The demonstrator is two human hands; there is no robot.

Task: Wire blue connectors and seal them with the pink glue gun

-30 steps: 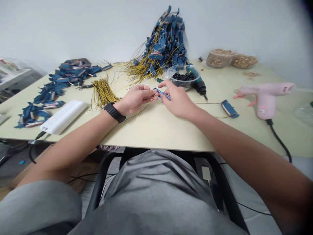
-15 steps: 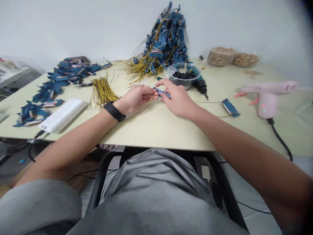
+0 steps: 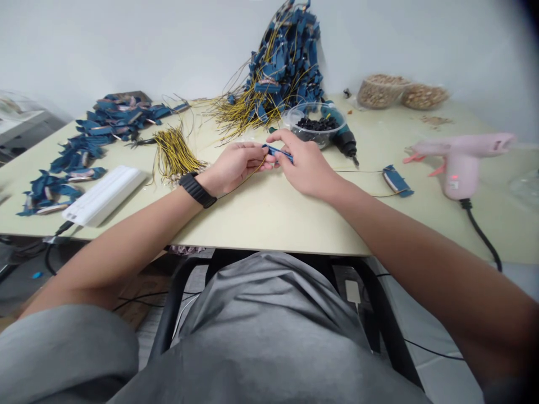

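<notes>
Between my two hands is a small blue fabric-like piece [image 3: 278,152] with a yellow and black wire [image 3: 252,173] running from it. My left hand [image 3: 238,164], with a black band at the wrist, pinches its left end. My right hand [image 3: 305,163] grips its right end between thumb and fingers. Both hands are just above the table, nearly touching. Fingers partly cover the piece, so its exact kind cannot be made out. To the right lies a similar blue piece [image 3: 396,180] with thin wires leading toward my right forearm.
Pink glue gun [image 3: 461,160] at right; white box with a cable [image 3: 105,195] at left. Farther back: yellow wire bundle [image 3: 177,151], piled blue pieces [image 3: 290,62], a tub of black bits [image 3: 318,126], a drill [image 3: 347,143] and clear containers of tan bits [image 3: 381,91]. Pliers [image 3: 143,142] lie left.
The view has shifted slightly. Both hands keep hold of the blue piece, and the left fingers have closed in a little. The wire hangs closer to the left hand.
</notes>
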